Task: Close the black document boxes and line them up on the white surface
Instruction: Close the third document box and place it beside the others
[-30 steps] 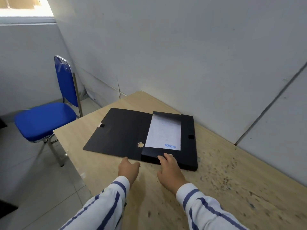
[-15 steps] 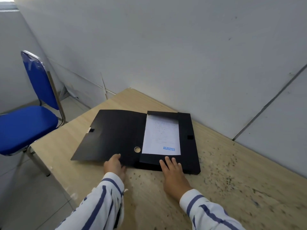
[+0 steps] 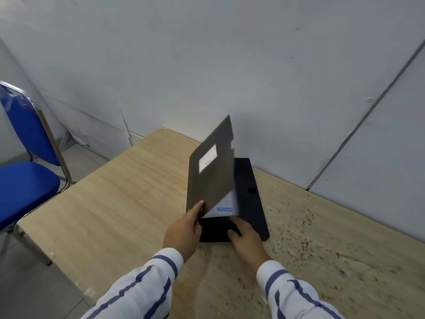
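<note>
Lying on the light wooden table (image 3: 110, 217), close to the white wall (image 3: 230, 65) at the far side, was one flat black plastic document box (image 3: 249, 203), not yet closed. Its hinged black lid flap (image 3: 210, 171), bearing a white rectangular label (image 3: 208, 158), stood raised and tilted over the open tray. The left hand (image 3: 184, 229) gripped the near lower corner of that flap, thumb on its outer face. The right hand (image 3: 246, 233) rested on the near end of the box, fingers bent over the edge; whether it gripped or merely pressed could not be determined. Inside the tray lay a white paper sheet (image 3: 226, 207) stamped in blue lettering, partly covered by the flap. Both sleeves were white with blue stripes. A blue padded chair with metal frame (image 3: 25, 178) stood on the floor to the left of the table, well apart from the box. The table's right portion was dark-speckled.
</note>
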Motion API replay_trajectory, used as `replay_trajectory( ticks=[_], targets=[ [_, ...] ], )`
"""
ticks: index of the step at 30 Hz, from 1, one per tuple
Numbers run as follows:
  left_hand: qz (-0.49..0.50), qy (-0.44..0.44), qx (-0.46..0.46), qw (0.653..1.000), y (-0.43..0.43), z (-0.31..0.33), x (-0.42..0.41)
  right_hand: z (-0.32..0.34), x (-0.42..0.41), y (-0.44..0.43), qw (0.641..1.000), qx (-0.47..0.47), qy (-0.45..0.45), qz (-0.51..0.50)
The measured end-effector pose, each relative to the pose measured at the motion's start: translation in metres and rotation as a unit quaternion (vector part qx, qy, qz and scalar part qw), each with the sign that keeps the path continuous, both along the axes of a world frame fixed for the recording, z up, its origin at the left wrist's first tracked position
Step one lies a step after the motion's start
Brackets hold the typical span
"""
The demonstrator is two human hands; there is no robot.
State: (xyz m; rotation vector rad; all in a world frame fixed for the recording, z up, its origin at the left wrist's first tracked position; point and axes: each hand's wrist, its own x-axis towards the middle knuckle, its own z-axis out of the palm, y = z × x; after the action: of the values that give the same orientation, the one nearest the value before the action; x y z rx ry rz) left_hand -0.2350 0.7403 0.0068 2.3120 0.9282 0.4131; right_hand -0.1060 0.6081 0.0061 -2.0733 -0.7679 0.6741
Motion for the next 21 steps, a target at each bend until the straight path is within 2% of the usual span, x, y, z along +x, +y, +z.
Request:
replay_trajectory(
  ticks=[2, 3, 5, 6, 8, 10, 11, 13, 14, 15, 17, 21],
  targets=[
    [-0.060, 0.068, 0.056, 0.994, -0.002, -0.002, 0.006, 0.007, 0.010, -0.003, 0.987, 0.068, 0.102, -0.103],
    [-0.077, 0.100, 0.070, 0.990, -0.002, -0.004, 0.009, 0.010, 0.016, -0.004, 0.966, 0.117, 0.175, -0.151],
    [-0.097, 0.159, 0.095, 0.978, -0.002, -0.006, 0.015, 0.015, 0.031, -0.007, 0.896, 0.211, 0.323, -0.221],
    [-0.108, 0.188, 0.108, 0.970, -0.002, -0.007, 0.019, 0.016, 0.040, -0.010, 0.866, 0.239, 0.364, -0.244],
    [-0.139, 0.243, 0.130, 0.951, -0.001, -0.009, 0.025, 0.019, 0.055, -0.017, 0.847, 0.261, 0.386, -0.255],
    [-0.171, 0.290, 0.152, 0.929, -0.002, -0.012, 0.030, 0.020, 0.065, -0.021, 0.867, 0.235, 0.359, -0.253],
    [-0.181, 0.306, 0.159, 0.921, -0.002, -0.013, 0.031, 0.019, 0.068, -0.022, 0.898, 0.190, 0.316, -0.242],
    [-0.193, 0.327, 0.165, 0.910, -0.002, -0.016, 0.034, 0.018, 0.070, -0.022, 0.967, 0.053, 0.173, -0.180],
    [-0.195, 0.331, 0.166, 0.908, -0.002, -0.016, 0.036, 0.015, 0.069, -0.020, 0.985, -0.017, 0.102, -0.142],
    [-0.194, 0.329, 0.164, 0.909, -0.002, -0.016, 0.036, 0.012, 0.066, -0.020, 0.990, -0.074, 0.053, -0.111],
    [-0.177, 0.305, 0.147, 0.924, 0.003, -0.015, 0.037, 0.004, 0.058, -0.019, 0.987, -0.144, 0.017, -0.072],
    [-0.089, 0.227, 0.116, 0.963, 0.014, -0.020, 0.033, -0.007, 0.048, -0.018, 0.982, -0.178, -0.015, -0.065]
  ],
)
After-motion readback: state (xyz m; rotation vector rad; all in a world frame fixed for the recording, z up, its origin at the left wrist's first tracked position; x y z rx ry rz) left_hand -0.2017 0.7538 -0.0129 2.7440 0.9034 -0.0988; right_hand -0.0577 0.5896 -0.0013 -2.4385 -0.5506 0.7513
